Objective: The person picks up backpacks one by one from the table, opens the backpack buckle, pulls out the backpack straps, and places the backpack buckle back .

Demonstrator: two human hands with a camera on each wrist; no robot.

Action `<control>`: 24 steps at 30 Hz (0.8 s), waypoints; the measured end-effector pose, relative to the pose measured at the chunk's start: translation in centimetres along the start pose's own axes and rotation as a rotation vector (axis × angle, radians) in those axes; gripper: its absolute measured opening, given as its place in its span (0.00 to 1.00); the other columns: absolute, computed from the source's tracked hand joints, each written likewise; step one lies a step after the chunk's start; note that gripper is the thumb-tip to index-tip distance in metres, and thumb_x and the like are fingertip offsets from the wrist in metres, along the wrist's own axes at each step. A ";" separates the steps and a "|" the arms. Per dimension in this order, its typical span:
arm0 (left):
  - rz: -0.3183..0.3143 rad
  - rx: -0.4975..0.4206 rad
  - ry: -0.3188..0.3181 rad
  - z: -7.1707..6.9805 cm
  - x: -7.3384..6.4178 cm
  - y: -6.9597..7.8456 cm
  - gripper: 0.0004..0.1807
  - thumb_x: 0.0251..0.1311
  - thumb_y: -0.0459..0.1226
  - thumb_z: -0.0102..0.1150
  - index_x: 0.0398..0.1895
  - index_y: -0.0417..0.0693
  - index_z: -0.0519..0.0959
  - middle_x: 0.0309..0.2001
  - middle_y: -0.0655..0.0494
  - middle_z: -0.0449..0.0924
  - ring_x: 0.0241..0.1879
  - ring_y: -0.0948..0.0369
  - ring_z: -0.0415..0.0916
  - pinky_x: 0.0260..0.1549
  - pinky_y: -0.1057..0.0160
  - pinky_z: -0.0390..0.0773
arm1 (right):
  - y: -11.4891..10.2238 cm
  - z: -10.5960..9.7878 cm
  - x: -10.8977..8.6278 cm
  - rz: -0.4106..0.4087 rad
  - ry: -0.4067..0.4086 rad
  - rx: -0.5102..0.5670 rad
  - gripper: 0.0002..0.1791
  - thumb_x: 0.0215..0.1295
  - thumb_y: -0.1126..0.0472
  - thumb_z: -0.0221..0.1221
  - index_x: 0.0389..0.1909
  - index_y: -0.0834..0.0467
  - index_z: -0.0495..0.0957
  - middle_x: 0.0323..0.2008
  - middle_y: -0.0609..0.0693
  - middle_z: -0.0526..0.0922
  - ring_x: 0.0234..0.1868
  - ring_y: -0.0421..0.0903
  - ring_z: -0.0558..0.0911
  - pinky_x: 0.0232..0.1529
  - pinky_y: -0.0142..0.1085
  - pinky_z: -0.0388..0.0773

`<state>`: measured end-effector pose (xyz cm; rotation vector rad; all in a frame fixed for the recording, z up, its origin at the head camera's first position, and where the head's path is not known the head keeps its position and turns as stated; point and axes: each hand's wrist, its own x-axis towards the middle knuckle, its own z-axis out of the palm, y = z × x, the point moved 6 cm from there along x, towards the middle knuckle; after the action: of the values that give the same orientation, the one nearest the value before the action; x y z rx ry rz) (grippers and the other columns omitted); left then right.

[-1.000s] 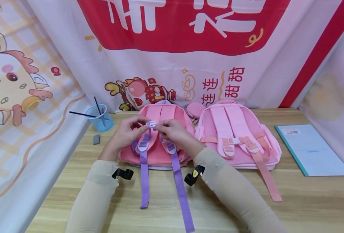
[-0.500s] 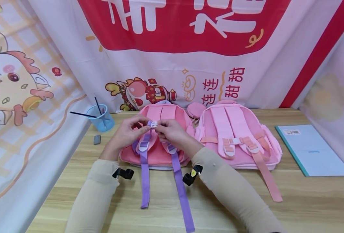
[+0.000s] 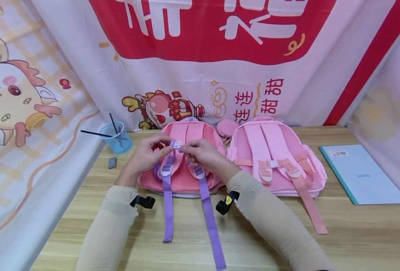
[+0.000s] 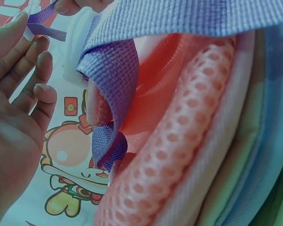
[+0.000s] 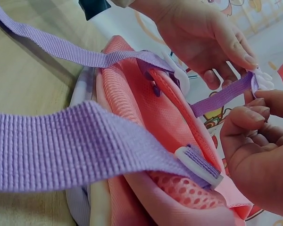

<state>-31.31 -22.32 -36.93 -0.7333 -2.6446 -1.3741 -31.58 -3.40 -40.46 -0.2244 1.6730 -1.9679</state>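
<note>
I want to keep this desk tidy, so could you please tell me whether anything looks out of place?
Nothing appears spilled or damaged. Slightly odd: one black pencil leans low, jutting well past the rim of the blue pen cup.

I see a blue cup (image 3: 121,146) holding dark sticks (image 3: 96,133), a grey block (image 3: 112,162) nearby, a pale-blue folder (image 3: 364,175) far right!

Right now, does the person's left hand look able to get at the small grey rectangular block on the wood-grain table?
Probably yes, if the left hand first lets go of the white plastic buckle: nothing visible stands between hand and grey block.
</note>
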 end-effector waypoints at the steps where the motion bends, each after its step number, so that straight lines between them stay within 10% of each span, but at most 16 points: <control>1: -0.003 0.002 -0.002 0.0 0.0 0.0 0.13 0.75 0.43 0.67 0.57 0.53 0.87 0.51 0.55 0.86 0.48 0.53 0.77 0.48 0.55 0.80 | 0.0 0.0 0.0 -0.005 0.002 0.002 0.16 0.83 0.61 0.57 0.58 0.70 0.81 0.28 0.47 0.73 0.25 0.41 0.67 0.25 0.30 0.65; 24: 0.013 0.019 -0.025 0.6 0.0 0.3 0.12 0.74 0.39 0.67 0.57 0.49 0.87 0.53 0.52 0.85 0.49 0.53 0.77 0.51 0.54 0.79 | -0.1 1.2 0.3 0.028 -0.042 0.208 0.12 0.82 0.61 0.46 0.40 0.59 0.77 0.27 0.49 0.75 0.25 0.42 0.66 0.24 0.30 0.63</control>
<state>-31.11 -21.73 -37.04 -0.7694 -2.6630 -1.3436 -31.33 -4.62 -40.14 -0.1631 1.4247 -2.0833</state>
